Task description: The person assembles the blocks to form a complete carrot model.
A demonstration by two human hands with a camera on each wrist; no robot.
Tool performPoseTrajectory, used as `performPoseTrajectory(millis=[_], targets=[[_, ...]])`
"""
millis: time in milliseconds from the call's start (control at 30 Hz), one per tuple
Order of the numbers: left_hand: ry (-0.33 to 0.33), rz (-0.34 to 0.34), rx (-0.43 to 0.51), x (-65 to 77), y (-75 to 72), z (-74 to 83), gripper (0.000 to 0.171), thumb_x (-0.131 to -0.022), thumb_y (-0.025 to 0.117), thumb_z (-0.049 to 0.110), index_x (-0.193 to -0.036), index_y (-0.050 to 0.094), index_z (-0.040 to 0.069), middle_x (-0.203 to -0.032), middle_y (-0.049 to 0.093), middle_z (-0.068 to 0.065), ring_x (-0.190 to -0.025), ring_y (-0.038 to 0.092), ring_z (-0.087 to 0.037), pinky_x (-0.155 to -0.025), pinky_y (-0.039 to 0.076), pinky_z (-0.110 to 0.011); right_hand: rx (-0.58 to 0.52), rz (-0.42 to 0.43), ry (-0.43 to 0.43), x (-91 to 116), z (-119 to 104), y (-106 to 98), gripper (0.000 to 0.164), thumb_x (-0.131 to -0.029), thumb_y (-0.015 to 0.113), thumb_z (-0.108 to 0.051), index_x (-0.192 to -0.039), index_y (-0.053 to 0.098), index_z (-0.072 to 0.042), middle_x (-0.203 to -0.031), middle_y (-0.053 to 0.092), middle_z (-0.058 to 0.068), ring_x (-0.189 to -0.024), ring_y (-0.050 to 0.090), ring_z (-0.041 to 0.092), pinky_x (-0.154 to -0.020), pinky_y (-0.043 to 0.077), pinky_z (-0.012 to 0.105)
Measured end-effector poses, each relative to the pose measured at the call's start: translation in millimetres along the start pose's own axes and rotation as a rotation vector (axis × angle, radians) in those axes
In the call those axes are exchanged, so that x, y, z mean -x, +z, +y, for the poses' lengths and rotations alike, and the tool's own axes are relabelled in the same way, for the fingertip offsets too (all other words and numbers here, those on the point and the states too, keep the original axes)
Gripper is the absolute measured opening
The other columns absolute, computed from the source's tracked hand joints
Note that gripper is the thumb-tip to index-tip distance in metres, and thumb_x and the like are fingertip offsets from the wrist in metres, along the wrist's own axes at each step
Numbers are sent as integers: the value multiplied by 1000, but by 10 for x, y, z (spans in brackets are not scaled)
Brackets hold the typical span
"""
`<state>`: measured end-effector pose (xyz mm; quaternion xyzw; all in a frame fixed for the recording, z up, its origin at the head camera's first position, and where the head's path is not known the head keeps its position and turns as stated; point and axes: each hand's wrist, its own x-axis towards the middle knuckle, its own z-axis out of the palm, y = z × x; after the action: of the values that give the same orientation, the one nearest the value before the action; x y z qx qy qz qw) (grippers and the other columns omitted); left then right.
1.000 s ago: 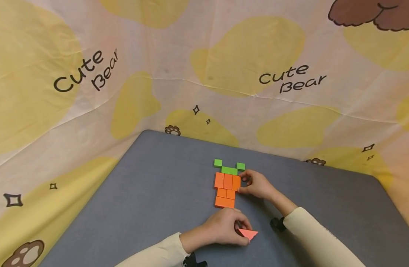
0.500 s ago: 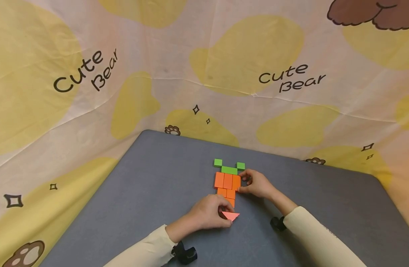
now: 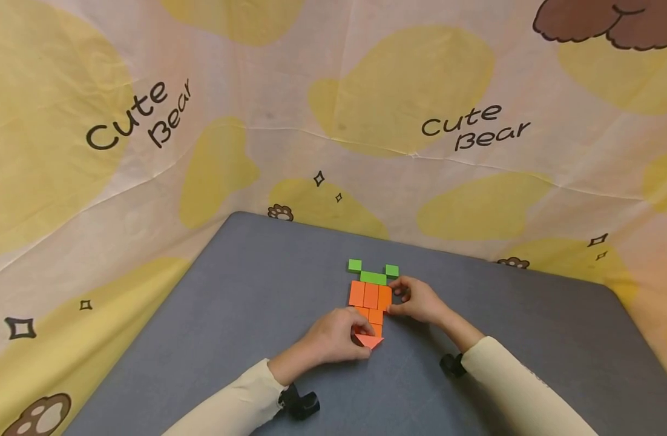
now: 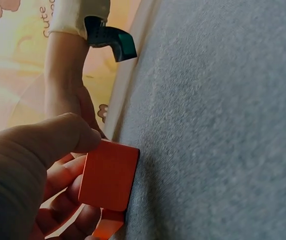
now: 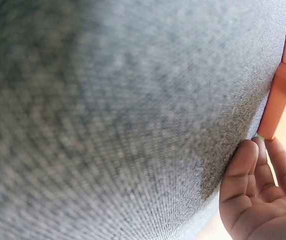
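Observation:
In the head view, my left hand (image 3: 333, 337) pinches a salmon-pink triangular block (image 3: 369, 341) between thumb and fingers, at the near end of a figure of flat blocks. Its fingers hide part of the nearest orange block (image 3: 377, 330). My right hand (image 3: 423, 301) pinches the rightmost upright orange block (image 3: 385, 298), thumb at its near end, fingertips at its far end. Two more upright orange blocks (image 3: 364, 294) lie beside it, two smaller ones (image 3: 375, 317) below. In the left wrist view, the thumb rests on an orange-red block face (image 4: 109, 175).
A long green block (image 3: 373, 278) lies above the orange ones, with small green blocks (image 3: 354, 266) at its two far corners. All lie on a grey-blue padded table (image 3: 246, 290). A printed cloth (image 3: 377, 121) hangs behind and to the left.
My left hand has carried the triangular block left and away from me, up to the near end of the orange blocks. My right hand has stayed at the upright orange block.

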<state>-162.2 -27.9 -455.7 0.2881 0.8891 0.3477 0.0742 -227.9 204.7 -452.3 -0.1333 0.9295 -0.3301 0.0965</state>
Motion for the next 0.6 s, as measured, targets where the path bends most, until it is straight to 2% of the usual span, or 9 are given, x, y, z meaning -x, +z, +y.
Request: performPoseTrajectory(millis=[233,433,600], targets=[[-12,-50,-1,-36,-56,-11,20,-74,77,25,-93,74,25,-86,64,16,-77,54,3,-67,46,-16,3,-1,-17,-4,12,-3,47,-75,81,-17,-116,63,-5,-102,62,10,-83,55,18,-69,48,30],[-9,-56,-41,-53,-83,-10,18,-72,77,24,-90,74,25,-85,65,15,-76,53,1,-64,45,-16,0,-5,-15,-19,23,3,47,-75,81,-18,-117,62,-5,-103,62,10,-85,56,18,-73,49,33],[2,-58,-31,-56,-94,-32,18,-72,77,24,-90,74,24,-86,65,15,-75,53,3,-64,45,-15,-10,-13,-19,-23,26,3,47,-76,80,-17,-117,62,-5,-104,62,10,-86,57,19,-75,50,35]])
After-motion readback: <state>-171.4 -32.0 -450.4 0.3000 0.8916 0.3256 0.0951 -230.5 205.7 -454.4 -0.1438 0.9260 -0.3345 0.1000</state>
